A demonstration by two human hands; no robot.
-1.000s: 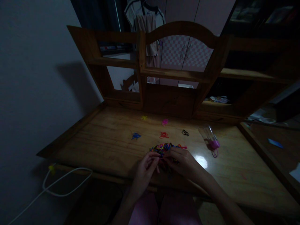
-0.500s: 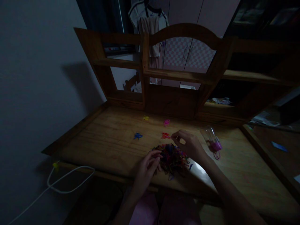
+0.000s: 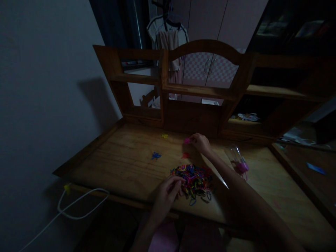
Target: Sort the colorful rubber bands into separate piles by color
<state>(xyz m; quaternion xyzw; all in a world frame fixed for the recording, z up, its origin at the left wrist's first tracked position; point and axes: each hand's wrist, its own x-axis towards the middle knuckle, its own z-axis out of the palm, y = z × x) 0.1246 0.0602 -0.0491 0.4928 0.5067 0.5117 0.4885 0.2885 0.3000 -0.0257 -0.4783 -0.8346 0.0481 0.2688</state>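
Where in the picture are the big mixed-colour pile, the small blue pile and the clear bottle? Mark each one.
Mixed-colour pile (image 3: 194, 178): head view, on its middle.
Blue pile (image 3: 155, 155): head view, on its middle.
Clear bottle (image 3: 237, 157): head view, on its see-through side.

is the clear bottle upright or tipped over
Tipped: the clear bottle lies on its side on the wooden desk, its purple cap nearer the camera.

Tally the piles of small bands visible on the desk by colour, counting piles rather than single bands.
Yellow pile: 1
Pink pile, at the right hand's fingertips: 1
Blue pile: 1
Red pile: 1
Mixed-colour heap: 1
Total visible: 5

Anything behind the right arm cannot be counted.
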